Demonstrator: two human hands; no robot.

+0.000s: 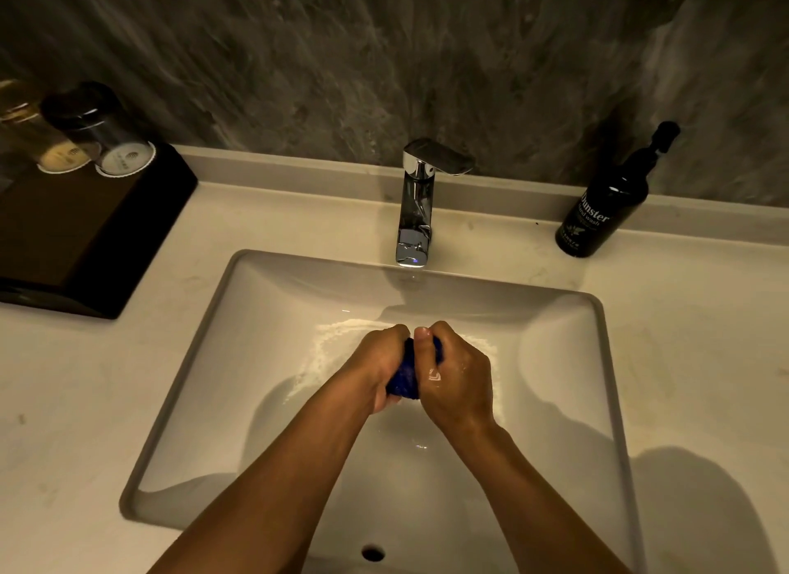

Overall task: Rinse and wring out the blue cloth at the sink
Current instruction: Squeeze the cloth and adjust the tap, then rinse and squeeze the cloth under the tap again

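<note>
Both hands are together over the middle of the sink (196,385), clamped on the blue cloth (404,377), which is bunched into a tight wad between them. The left hand (382,360) grips the cloth from the left with its fingers curled over the top, and the right hand (457,375) grips it from the right, thumb laid along the cloth and pointing away from the person. Only a narrow strip of blue shows between the two hands, so most of the cloth is hidden inside the grip. The hands hang above the basin floor, where a wet, foamy patch (341,330) spreads behind and beside them. The chrome tap (416,202) stands at the far edge of the sink, its spout pointing toward the hands; whether water is running from it cannot be told. On the pale table (64,402) to the far right of the tap stands a dark hand wash bottle (606,202) with a pump top. On the left of the table sits a dark tray (85,240), and two glasses (102,133) with paper covers stand at its far end
</note>
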